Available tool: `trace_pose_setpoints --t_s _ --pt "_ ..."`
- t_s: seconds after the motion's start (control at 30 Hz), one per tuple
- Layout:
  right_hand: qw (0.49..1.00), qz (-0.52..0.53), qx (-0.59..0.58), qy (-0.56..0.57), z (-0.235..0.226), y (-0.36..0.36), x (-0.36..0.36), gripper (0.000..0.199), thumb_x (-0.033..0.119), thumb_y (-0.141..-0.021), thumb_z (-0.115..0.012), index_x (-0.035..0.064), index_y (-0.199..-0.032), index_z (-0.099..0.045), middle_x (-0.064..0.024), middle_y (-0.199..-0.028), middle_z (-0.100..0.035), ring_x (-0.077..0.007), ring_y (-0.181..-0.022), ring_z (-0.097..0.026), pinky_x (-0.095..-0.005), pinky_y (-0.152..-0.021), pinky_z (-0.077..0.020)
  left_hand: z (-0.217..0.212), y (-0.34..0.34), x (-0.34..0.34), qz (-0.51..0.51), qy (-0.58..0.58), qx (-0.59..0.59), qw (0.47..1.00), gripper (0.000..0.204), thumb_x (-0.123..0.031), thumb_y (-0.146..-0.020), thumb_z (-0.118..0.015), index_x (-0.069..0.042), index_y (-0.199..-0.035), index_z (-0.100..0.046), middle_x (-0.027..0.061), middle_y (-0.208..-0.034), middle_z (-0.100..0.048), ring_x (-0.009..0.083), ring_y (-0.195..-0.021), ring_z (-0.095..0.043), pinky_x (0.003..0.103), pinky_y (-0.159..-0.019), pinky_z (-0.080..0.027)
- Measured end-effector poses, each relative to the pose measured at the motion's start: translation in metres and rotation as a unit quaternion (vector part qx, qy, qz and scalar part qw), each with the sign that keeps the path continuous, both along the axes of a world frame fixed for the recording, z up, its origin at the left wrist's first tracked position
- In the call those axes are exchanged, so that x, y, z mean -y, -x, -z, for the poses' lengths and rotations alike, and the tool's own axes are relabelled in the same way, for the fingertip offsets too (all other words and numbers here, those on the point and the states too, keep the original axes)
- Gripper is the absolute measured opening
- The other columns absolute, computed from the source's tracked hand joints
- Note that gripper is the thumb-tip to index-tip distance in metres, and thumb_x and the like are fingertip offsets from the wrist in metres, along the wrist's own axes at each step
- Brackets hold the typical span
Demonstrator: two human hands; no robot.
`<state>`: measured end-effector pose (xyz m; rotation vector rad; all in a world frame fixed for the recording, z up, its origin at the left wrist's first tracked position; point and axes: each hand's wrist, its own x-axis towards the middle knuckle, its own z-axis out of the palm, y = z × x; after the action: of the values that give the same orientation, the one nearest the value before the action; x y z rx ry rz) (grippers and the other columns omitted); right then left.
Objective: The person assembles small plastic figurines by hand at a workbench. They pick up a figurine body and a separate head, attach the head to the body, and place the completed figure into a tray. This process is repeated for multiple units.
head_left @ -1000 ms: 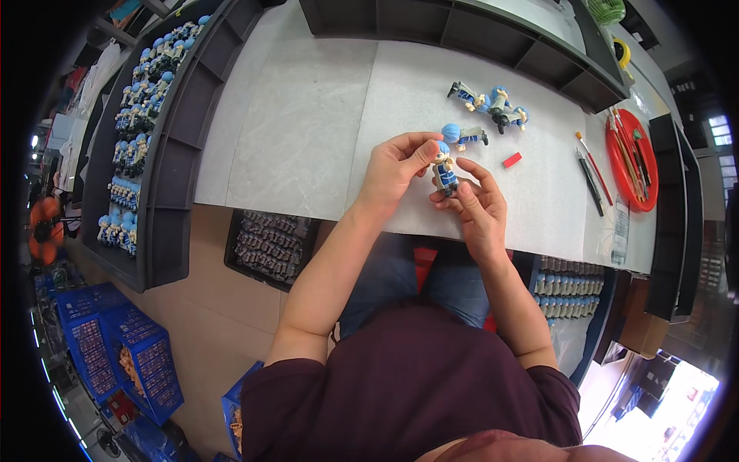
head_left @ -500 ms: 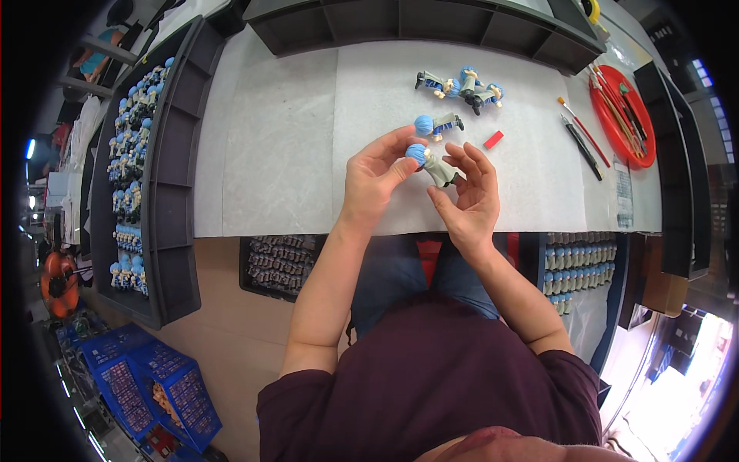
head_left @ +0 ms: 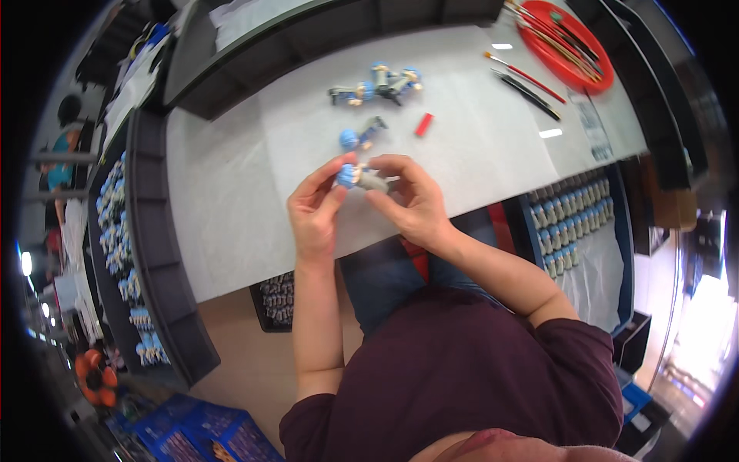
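Observation:
Over the near part of the white-covered table I hold a small figurine (head_left: 372,182) with blue hair and a grey-green garment, lying sideways and slightly blurred. My left hand (head_left: 314,214) pinches its blue head between thumb and fingers. The thumb and fingers of my right hand (head_left: 419,202) close around its lower end. Just beyond my fingertips lies another blue-haired figurine (head_left: 350,139). Farther back, a small cluster of figurines (head_left: 379,86) rests on the table, and a red block (head_left: 424,124) sits to the right.
A red oval tray (head_left: 604,79) of brushes stands at the far right, beside a loose brush (head_left: 531,77) and a black pen-like tool (head_left: 527,94). Dark bins (head_left: 339,38) border the back and left. Below the table's right edge, a crate (head_left: 625,269) holds rows of figurines.
The view has swung, so the table appears tilted and shifted left. The figurine has turned more level, and my right fingers have closed in on its lower end.

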<state>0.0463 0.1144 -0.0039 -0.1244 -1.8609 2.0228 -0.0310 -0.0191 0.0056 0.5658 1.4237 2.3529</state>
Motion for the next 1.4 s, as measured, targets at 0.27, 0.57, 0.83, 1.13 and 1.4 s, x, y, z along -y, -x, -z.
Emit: trace_pose_setpoints --t_s 0.27,0.57,0.83,1.13,1.4 --pt "0.999 0.024 -0.011 0.026 -0.006 -0.005 -0.001 0.045 -0.003 -0.072 -0.065 0.0010 -0.114 -0.051 -0.0089 -0.110 -0.056 -0.0170 -0.101 -0.055 -0.0275 -0.075 -0.0490 0.000 0.002 -0.005 -0.022 0.022 0.020 0.999 0.039 -0.002 -0.081 -0.063 0.000 -0.119 -0.052 0.0094 -0.106 -0.059 0.0163 -0.096 -0.058 0.031 -0.084 -0.049" --pt "0.912 0.154 -0.054 -0.376 -0.028 0.004 -0.089 0.036 -0.012 -0.069 -0.057 0.0047 -0.100 -0.060 -0.0102 -0.102 -0.062 -0.0257 -0.093 -0.058 -0.0341 -0.076 -0.0475 0.004 0.001 -0.003 0.073 0.097 -0.072 0.990 0.037 0.006 -0.075 -0.065 0.002 -0.111 -0.057 0.0087 -0.110 -0.052 0.0161 -0.099 -0.053 0.029 -0.086 -0.048" --pt "0.965 0.004 0.132 -0.226 -0.024 0.030 -0.107 0.032 -0.003 -0.078 -0.059 0.0024 -0.109 -0.059 -0.0101 -0.100 -0.062 -0.0219 -0.086 -0.059 -0.0313 -0.078 -0.0471 -0.001 -0.010 -0.015 0.059 0.125 -0.030 0.990 0.031 0.009 -0.074 -0.065 0.002 -0.103 -0.056 0.0123 -0.112 -0.056 0.0160 -0.102 -0.054 0.028 -0.089 -0.047" --pt "0.921 -0.063 0.169 0.344 -0.041 0.006 -0.091 0.040 0.010 -0.084 -0.061 -0.0023 -0.120 -0.047 -0.0107 -0.106 -0.058 -0.0142 -0.088 -0.058 -0.0226 -0.077 -0.0472 -0.006 -0.011 -0.013 0.046 0.141 0.010 0.989 0.031 0.006 -0.074 -0.067 0.004 -0.103 -0.055 0.0109 -0.104 -0.058 0.0146 -0.097 -0.056 0.026 -0.086 -0.048" --pt "0.961 -0.012 0.149 0.231 -0.035 -0.005 -0.086 0.034 0.009 -0.083 -0.063 -0.0029 -0.114 -0.054 -0.0074 -0.099 -0.059 -0.0131 -0.080 -0.057 -0.0234 -0.073 -0.0474 -0.001 -0.010 -0.010 0.067 0.146 -0.004 0.987 0.034 0.009 -0.070 -0.070 0.002 -0.100 -0.056 0.0097 -0.105 -0.057 0.0147 -0.097 -0.056 0.026 -0.085 -0.050"
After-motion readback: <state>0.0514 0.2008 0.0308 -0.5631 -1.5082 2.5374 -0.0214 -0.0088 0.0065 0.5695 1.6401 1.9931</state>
